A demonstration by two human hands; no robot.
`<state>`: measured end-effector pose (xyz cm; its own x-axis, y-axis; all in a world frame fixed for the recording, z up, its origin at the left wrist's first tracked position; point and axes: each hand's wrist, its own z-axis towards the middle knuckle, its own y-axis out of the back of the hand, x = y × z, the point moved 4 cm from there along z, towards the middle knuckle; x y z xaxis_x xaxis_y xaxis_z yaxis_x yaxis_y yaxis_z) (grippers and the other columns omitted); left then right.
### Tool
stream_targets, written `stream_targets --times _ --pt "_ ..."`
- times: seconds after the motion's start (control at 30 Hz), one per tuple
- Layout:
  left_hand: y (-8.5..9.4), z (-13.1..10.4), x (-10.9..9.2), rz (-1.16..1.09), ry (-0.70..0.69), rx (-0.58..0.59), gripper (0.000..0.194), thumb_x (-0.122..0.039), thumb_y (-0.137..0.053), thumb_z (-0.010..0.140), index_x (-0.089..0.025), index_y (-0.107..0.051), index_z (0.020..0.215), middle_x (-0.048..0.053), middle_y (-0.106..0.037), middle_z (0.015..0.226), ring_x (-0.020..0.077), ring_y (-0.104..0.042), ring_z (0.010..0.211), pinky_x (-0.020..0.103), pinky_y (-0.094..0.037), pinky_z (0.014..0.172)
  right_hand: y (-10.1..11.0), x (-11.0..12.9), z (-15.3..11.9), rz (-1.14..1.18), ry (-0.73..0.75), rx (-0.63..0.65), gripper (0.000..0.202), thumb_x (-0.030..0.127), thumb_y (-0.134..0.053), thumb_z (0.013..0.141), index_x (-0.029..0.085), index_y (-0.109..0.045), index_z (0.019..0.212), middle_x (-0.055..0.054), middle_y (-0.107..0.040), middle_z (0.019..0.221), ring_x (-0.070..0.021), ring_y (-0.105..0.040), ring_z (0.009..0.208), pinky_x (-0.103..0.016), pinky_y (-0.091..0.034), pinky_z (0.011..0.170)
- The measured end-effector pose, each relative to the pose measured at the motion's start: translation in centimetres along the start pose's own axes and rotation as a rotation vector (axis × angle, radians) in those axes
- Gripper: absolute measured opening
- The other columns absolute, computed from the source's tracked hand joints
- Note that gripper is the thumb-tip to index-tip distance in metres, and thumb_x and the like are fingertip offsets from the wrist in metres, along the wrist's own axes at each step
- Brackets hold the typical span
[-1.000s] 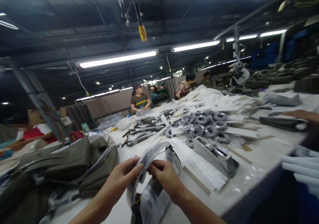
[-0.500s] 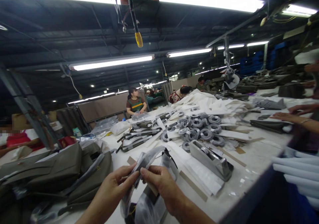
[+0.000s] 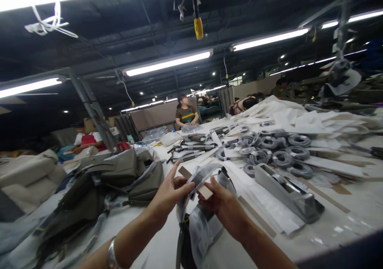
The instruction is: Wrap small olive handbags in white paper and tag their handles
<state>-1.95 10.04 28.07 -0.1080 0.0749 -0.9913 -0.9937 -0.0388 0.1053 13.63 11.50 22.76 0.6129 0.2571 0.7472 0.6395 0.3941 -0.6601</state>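
Note:
My left hand pinches a dark strap in clear plastic wrap between thumb and fingers, its index finger stretched out. The strap curves in a loop from one hand toward the other. My right hand is closed on a small beige card strip beside the strap; some of its fingertips are hidden. More plastic-wrapped strap hangs down in front of me between my forearms. A silver bracelet is on my left wrist.
Olive bags lie on the left of the white table. Ahead are wrapped straps, several coiled grey straps, and white sheets. A grey tape dispenser stands at right. A person works across the table.
The view has turned left, so the table's things appear farther right. My left index finger has stretched away from the strap. The beige card now shows more plainly at my right fingertips.

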Motion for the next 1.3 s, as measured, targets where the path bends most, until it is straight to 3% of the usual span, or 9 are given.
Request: stream_targets --times 0.13,0.2,0.33,0.53,0.67,0.93,1.1,1.3 --pt "-0.5 -0.4 -0.3 0.054 -0.056 0.054 0.068 -0.046 -0.081 0.073 -0.015 -0.060 0.128 0.009 -0.072 0.102 0.0232 -0.066 0.096 0.028 -0.047 0.082 0.7 -1.1 -0.2 0.133 -0.064 0.027 0.027 0.042 -0.078 0.077 0.018 -0.076 0.088 -0.007 -0.069 0.093 -0.0193 -0.062 0.091 -0.030 -0.049 0.081" --pt "-0.9 -0.7 -0.7 0.054 -0.084 0.080 0.052 -0.045 -0.080 0.074 -0.014 -0.068 0.114 0.009 -0.073 0.106 0.0242 -0.066 0.099 0.029 -0.047 0.085 0.5 -1.1 -0.2 0.058 -0.009 0.049 0.022 0.037 -0.079 0.077 0.018 -0.076 0.089 -0.006 -0.067 0.092 -0.0165 -0.059 0.087 -0.027 -0.048 0.078" --pt "-1.2 -0.9 -1.0 0.091 -0.110 0.056 0.046 -0.043 -0.080 0.073 -0.013 -0.070 0.106 0.010 -0.073 0.102 0.0252 -0.067 0.095 0.031 -0.049 0.083 -0.2 -1.2 0.0 -0.074 0.093 0.037 0.023 0.040 -0.076 0.082 0.017 -0.075 0.086 -0.001 -0.059 0.079 -0.0107 -0.048 0.070 -0.022 -0.041 0.065" --pt "-1.4 -1.2 -1.5 0.219 -0.234 0.001 0.028 -0.033 -0.076 0.077 -0.012 -0.072 0.095 0.009 -0.073 0.095 0.0227 -0.067 0.090 0.031 -0.050 0.083 0.3 -1.8 0.6 -0.210 0.116 -0.040 0.031 0.047 -0.076 0.080 0.016 -0.070 0.080 0.002 -0.048 0.069 -0.0096 -0.037 0.064 -0.022 -0.033 0.057" --pt "-1.6 -1.3 -1.7 0.260 -0.284 -0.015 0.018 -0.024 -0.072 0.076 -0.012 -0.073 0.091 0.007 -0.074 0.091 0.0214 -0.068 0.089 0.029 -0.051 0.084 0.8 -1.6 0.8 -0.275 0.117 -0.078 0.035 0.049 -0.077 0.078 0.016 -0.070 0.084 0.002 -0.049 0.071 -0.0094 -0.038 0.065 -0.022 -0.033 0.059" --pt "-1.9 -2.1 -2.3 0.233 -0.233 -0.009 0.023 -0.020 -0.066 0.077 -0.013 -0.074 0.097 0.007 -0.075 0.094 0.0223 -0.068 0.093 0.028 -0.051 0.085 1.1 -1.3 1.2 -0.334 0.108 -0.080 0.035 0.049 -0.081 0.073 0.016 -0.071 0.083 0.001 -0.058 0.076 -0.0106 -0.045 0.069 -0.024 -0.038 0.064" --pt "-1.4 -2.1 -2.3 0.219 -0.219 -0.024 0.023 -0.030 -0.064 0.083 -0.013 -0.075 0.094 0.007 -0.076 0.092 0.0214 -0.069 0.087 0.025 -0.051 0.075 1.0 -1.6 1.3 -0.366 0.128 -0.072 0.034 0.049 -0.078 0.076 0.017 -0.073 0.087 -0.001 -0.064 0.081 -0.0129 -0.050 0.073 -0.025 -0.041 0.067" --pt "-1.0 -1.7 -2.6 0.530 -0.352 -0.084 0.019 -0.027 -0.061 0.087 -0.017 -0.077 0.086 0.004 -0.077 0.083 0.0194 -0.072 0.080 0.024 -0.053 0.072 0.2 -1.5 1.0 -0.383 0.158 -0.144 0.036 0.050 -0.081 0.071 0.016 -0.071 0.074 0.000 -0.062 0.068 -0.0120 -0.047 0.063 -0.025 -0.038 0.060"
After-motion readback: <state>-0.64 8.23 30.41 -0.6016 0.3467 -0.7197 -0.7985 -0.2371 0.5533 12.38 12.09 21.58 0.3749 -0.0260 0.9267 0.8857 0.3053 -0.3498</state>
